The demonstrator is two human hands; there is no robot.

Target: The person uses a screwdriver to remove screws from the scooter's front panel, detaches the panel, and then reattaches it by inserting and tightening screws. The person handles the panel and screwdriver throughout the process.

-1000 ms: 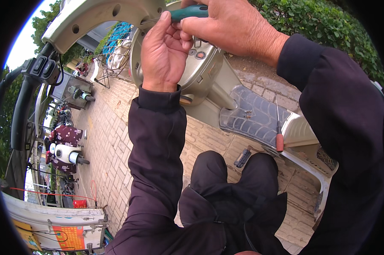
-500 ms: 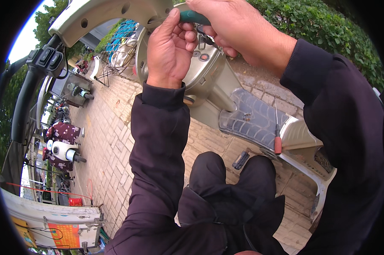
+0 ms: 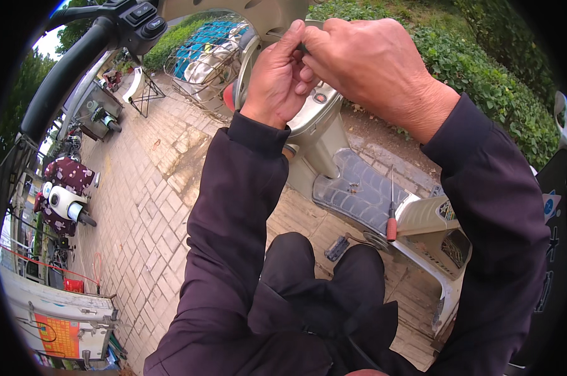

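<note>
My left hand [image 3: 274,75] and my right hand [image 3: 365,66] are raised together in front of a beige scooter's front panel [image 3: 315,116], just under its handlebar [image 3: 64,75]. My right hand is closed over a green-handled tool, of which only a dark sliver [image 3: 303,46] shows between the fingers. The thumb and fingers of my left hand pinch that same spot, touching my right fingertips. What the tool's tip meets is hidden behind the hands.
A red-handled screwdriver [image 3: 391,216] lies on the scooter's ribbed footboard [image 3: 352,188]. A small dark part [image 3: 336,247] rests on the brick paving [image 3: 145,207] by my knees. A wire basket [image 3: 202,56] is at the front, a hedge [image 3: 484,75] to the right, parked scooters [image 3: 64,200] to the left.
My right hand has closed further over the green handle, which no longer shows. Both hands sit lower and more central in view, and the handlebar has swung toward the upper left.
</note>
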